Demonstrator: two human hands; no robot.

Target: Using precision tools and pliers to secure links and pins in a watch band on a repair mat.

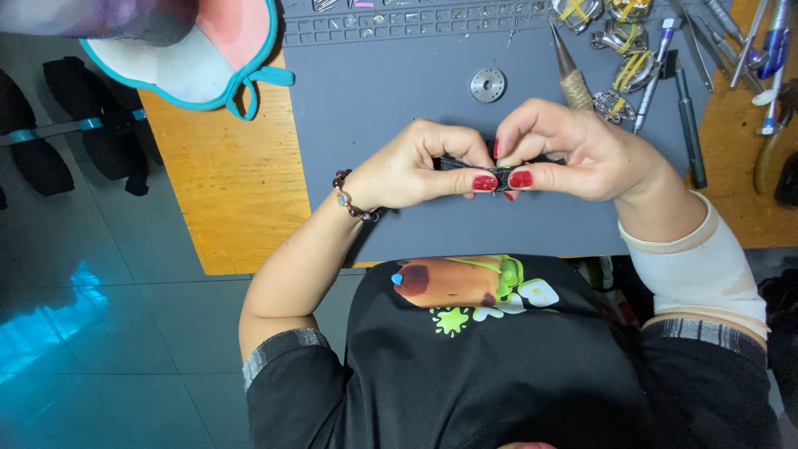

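Grey work mat (pixel 399 100) on wooden table (pixel 224 166), dark tiled floor (pixel 100 333) beside.

matt grey rubbery-looking mat (pixel 399 91) on bare wood table (pixel 224 183); shiny metal disc (pixel 487 85).

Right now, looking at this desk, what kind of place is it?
Probably a small repair or craft bench, perhaps for watches. A grey work mat covers the wooden table, hand tools lie along the far right, and both hands pinch a small dark strap.
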